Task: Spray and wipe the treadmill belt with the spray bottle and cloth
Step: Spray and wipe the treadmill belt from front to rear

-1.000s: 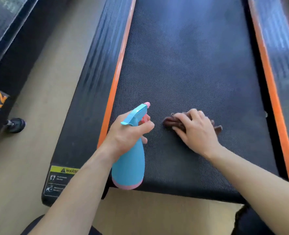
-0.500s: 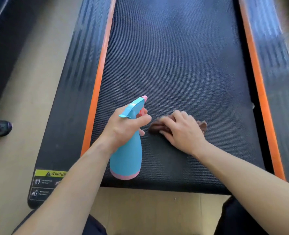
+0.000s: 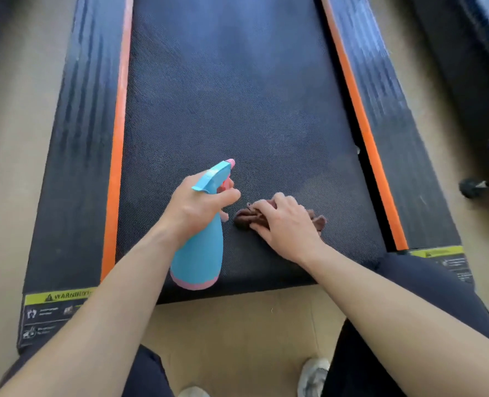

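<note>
Brown cloth (image 3: 244,219) lies bunched under the right hand (image 3: 287,223), whose fingers (image 3: 261,210) curl over it and grip it against the belt (image 3: 237,96). The left hand (image 3: 196,206) has its fingers (image 3: 228,195) wrapped round the neck of the blue bottle (image 3: 200,253), with the nozzle aimed up the belt. Bottle and cloth sit just apart, near the belt's near end. Bare belt extends ahead. Orange strips (image 3: 117,138) and black rails (image 3: 80,124) bound both sides.

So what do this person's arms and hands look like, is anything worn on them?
Both are bare: the left hand and right hand have no gloves, rings or watch that I can see, and the forearms show no sleeve up to the frame's edge.
</note>
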